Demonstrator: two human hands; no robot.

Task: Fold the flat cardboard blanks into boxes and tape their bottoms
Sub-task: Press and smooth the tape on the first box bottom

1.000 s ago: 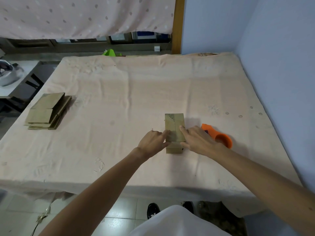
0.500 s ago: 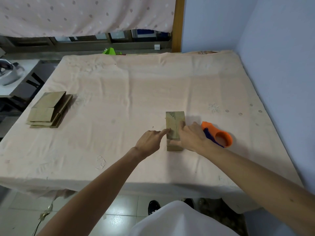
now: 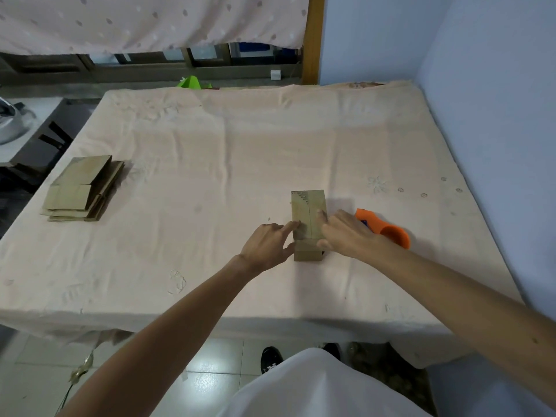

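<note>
So there's a person at a cloth-covered counter (image 3: 225, 164) with both hands on one small cardboard box (image 3: 308, 206). The box sits between the two hands, long side pointing away from the person, and a seam line runs down the middle of its top face. There's some dotted print at the far left corner of that face.

Left hand (image 3: 266, 246): not grabbing anything. The forefinger is stretched out with its tip on the near left part of the box top, and the thumb rests against the box's left side lower down. The other fingers are tucked behind, so I can't really see them.

Right hand (image 3: 349, 236): also loose and flat. The fingers lie straight across the right edge of the box top, and the thumb touches the near right corner. It looks like pressing, not gripping.

Just behind the right hand, on its outer side, is an orange tape dispenser (image 3: 391, 234) lying on the cloth. The hand hides part of it and nobody's holding it.

Way off to the left of the left hand, well apart from it, there's a stack of flat cardboard blanks (image 3: 81, 191) near the counter's edge, a bit fanned out.

Past the far edge something bright green (image 3: 189, 82) pokes up, under a dotted curtain (image 3: 150, 22). A black shoe (image 3: 270, 361) shows down on the tiled floor.
</note>
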